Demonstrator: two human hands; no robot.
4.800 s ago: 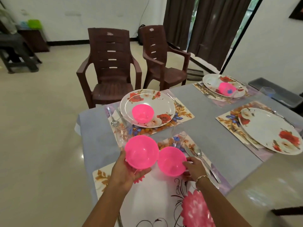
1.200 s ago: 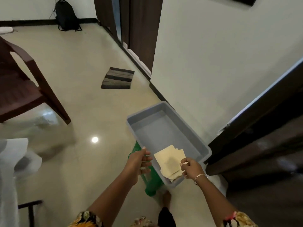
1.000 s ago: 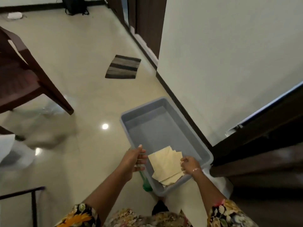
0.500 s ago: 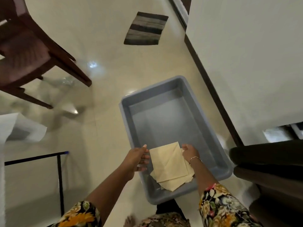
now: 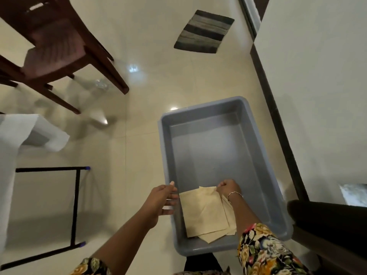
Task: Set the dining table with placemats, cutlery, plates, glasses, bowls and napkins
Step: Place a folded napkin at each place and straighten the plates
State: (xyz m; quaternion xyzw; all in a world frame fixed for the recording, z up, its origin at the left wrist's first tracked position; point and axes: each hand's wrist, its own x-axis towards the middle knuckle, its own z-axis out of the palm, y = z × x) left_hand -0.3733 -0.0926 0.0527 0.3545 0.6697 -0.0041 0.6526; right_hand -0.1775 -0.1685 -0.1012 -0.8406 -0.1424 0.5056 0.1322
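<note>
Grip, right hand: we read the fingers as curled and pinching the far edge of the napkins; this grip is clenched on the paper.
Grip, left hand: the fingers are extended and relaxed and grasp nothing. The fingertips lie at the left rim of the grey tub; we cannot confirm contact with it.
Napkins: a loose, fanned stack of cream squares lies flat on the tub bottom, at the near end and close to the left wall. The sheet count is not legible.
Grey tub: it sits low, beside the room wall. Its support is hidden from us.
Bench: only a cloth-covered corner shows at the left edge, well apart from the tub. No place setting is in view.
Step in hand: we judge this to be napkin retrieval, with the stack not yet lifted clear.
Next move: we expect it to call for raising the stack by the pinched edge. The free hand should slide under the near side, since thin sheets will sag or fan apart. The carry then goes left toward the bench.
</note>
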